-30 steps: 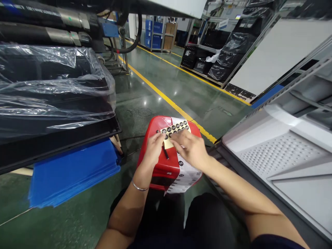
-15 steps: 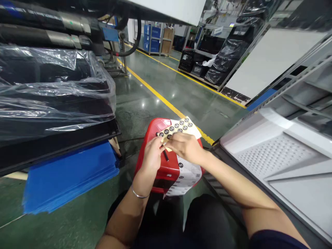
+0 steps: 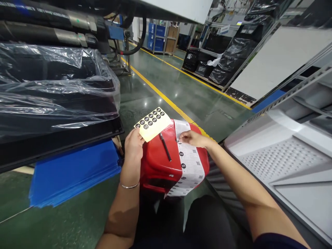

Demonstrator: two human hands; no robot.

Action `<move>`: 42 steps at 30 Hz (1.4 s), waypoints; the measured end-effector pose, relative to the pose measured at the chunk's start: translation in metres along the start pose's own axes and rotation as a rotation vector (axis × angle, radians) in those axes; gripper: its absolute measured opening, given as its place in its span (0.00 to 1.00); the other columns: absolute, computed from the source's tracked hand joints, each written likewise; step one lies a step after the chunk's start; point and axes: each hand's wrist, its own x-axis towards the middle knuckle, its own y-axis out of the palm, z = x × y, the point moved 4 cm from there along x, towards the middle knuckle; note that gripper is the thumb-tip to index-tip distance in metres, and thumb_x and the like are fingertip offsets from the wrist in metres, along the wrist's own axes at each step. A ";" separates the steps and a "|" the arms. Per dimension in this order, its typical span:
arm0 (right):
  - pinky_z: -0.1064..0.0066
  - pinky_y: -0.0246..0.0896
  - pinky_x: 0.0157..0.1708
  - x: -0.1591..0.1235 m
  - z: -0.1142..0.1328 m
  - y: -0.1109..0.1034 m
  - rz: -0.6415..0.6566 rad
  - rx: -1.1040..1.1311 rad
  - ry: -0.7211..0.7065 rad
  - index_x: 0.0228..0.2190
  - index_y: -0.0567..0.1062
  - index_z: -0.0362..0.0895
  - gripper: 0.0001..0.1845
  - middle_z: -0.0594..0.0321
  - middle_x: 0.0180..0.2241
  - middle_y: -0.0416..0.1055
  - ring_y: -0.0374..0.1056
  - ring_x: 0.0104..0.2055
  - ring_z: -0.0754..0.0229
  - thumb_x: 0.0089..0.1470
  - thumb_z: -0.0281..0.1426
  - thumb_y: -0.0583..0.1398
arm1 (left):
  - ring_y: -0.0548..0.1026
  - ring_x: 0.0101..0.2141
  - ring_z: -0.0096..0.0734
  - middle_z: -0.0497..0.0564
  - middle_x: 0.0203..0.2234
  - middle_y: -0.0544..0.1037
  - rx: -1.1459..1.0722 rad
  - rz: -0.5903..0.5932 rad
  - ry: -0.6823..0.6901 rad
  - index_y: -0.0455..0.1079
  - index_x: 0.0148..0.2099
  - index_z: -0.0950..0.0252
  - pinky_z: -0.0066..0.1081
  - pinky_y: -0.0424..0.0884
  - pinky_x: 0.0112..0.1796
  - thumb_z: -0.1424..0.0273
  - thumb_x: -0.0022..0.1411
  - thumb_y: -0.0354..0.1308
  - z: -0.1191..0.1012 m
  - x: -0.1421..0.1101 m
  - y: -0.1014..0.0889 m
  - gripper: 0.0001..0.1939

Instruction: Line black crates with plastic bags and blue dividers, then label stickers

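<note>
My left hand point(image 3: 133, 143) pinches the lower left corner of a pale yellow sticker sheet point(image 3: 158, 128), which carries two rows of round black stickers. The sheet is held tilted over the far left of a red plastic stool point(image 3: 153, 162). Over the stool's right side hangs a long strip of white printed labels point(image 3: 190, 162), several with a round black sticker on them. My right hand point(image 3: 193, 139) has its fingers pinched together at the strip's upper part, on a small dark round sticker point(image 3: 178, 140) mostly hidden by the fingertips. A black pen point(image 3: 165, 147) lies on the stool between my hands.
Black panels under clear plastic film point(image 3: 59, 90) stand at the left, above a stack of blue sheets point(image 3: 75, 173). A large white moulded part point(image 3: 280, 148) is close on the right. Beyond runs a yellow floor line point(image 3: 160, 93), with loaded racks point(image 3: 207, 55) behind.
My hands have moved apart. The left has drawn the sticker sheet leftward off the label strip, uncovering the pen; the right has left the sheet and come down at the strip.
</note>
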 end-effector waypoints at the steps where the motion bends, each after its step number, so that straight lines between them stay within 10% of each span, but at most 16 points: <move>1: 0.72 0.57 0.30 0.000 -0.002 0.002 -0.008 -0.004 0.003 0.26 0.72 0.40 0.12 0.65 0.24 0.68 0.60 0.27 0.67 0.45 0.38 0.60 | 0.78 0.40 0.40 0.56 0.33 0.81 0.008 0.006 -0.004 0.70 0.34 0.68 0.43 0.72 0.46 0.70 0.50 0.60 0.001 0.000 0.001 0.08; 15: 0.71 0.59 0.27 0.001 -0.022 -0.008 -0.422 -0.250 0.062 0.43 0.69 0.43 0.16 0.66 0.25 0.70 0.63 0.25 0.63 0.49 0.28 0.58 | 0.79 0.36 0.41 0.56 0.30 0.81 0.147 0.154 -0.051 0.72 0.36 0.68 0.41 0.73 0.42 0.66 0.45 0.67 0.019 -0.012 0.014 0.16; 20: 0.69 0.62 0.32 -0.039 0.031 -0.038 -1.080 -0.234 -0.290 0.36 0.72 0.42 0.10 0.60 0.31 0.71 0.65 0.30 0.62 0.58 0.34 0.53 | 0.77 0.32 0.35 0.52 0.28 0.79 0.322 0.287 -0.060 0.72 0.36 0.67 0.35 0.72 0.38 0.63 0.44 0.67 0.029 -0.018 0.020 0.17; 26: 0.71 0.65 0.34 -0.052 0.095 0.020 -0.626 -0.628 -0.646 0.40 0.76 0.43 0.13 0.58 0.35 0.72 0.69 0.36 0.62 0.60 0.34 0.54 | 0.71 0.29 0.26 0.47 0.25 0.75 0.476 0.347 0.030 0.71 0.33 0.66 0.25 0.65 0.31 0.64 0.50 0.61 0.044 -0.032 0.030 0.10; 42: 0.72 0.67 0.34 -0.047 0.088 0.031 -0.651 -0.676 -0.645 0.44 0.77 0.44 0.16 0.56 0.36 0.72 0.70 0.36 0.62 0.61 0.36 0.54 | 0.73 0.28 0.26 0.46 0.25 0.76 0.322 0.344 0.161 0.69 0.31 0.65 0.24 0.66 0.32 0.68 0.50 0.63 0.036 -0.037 0.033 0.07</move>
